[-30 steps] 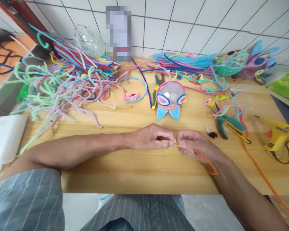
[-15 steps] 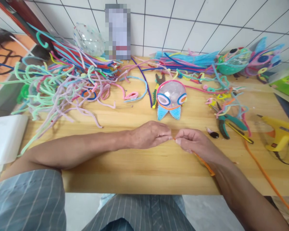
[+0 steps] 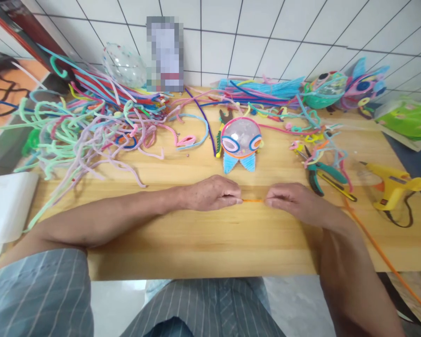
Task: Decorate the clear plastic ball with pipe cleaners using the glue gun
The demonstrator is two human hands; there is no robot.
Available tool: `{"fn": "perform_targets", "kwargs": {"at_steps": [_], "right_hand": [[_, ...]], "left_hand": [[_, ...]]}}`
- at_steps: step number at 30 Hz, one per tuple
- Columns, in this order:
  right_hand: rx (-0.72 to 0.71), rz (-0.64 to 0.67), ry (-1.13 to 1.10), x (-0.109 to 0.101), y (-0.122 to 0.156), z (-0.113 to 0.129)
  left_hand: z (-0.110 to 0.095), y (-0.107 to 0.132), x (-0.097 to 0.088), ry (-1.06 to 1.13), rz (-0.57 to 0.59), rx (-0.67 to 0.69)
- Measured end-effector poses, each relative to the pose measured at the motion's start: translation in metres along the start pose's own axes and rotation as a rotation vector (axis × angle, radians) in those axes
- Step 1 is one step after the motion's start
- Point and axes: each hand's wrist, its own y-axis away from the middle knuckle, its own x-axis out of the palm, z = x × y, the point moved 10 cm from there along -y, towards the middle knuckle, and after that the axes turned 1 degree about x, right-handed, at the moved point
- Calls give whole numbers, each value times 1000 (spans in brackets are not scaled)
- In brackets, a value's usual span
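In the head view, your left hand [image 3: 214,193] and right hand [image 3: 296,202] each pinch the orange pipe cleaner [image 3: 253,201], which runs straight across the gap between your fingertips. Beyond it sits the round, blue-finned figure [image 3: 241,133]; the yellow glue gun [image 3: 395,185] lies off to your right.

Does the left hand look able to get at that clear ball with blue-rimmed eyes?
Probably yes: the ball lies just beyond the left hand and nothing stands between them, though that hand pinches an orange strip and would likely have to let go first.
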Motion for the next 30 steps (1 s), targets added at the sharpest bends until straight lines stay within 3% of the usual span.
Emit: {"fn": "perform_targets", "kwargs": {"at_steps": [4, 8, 16, 19, 24, 30], "right_hand": [[-6, -94, 78, -11, 2, -4], [35, -124, 25, -16, 4, -2], [60, -132, -88, -23, 6, 0], [93, -142, -83, -23, 3, -11], [151, -302, -63, -34, 7, -19], [79, -460, -148, -39, 9, -6]], "left_hand": [[4, -1, -2, 24, 4, -31], [7, -2, -11, -59, -81, -26], [-14, 1, -3, -132, -110, 139], [-2, 1, -10, -106, -178, 47], [21, 4, -26, -62, -341, -126], [25, 6, -25, 54, -362, -197]]}}
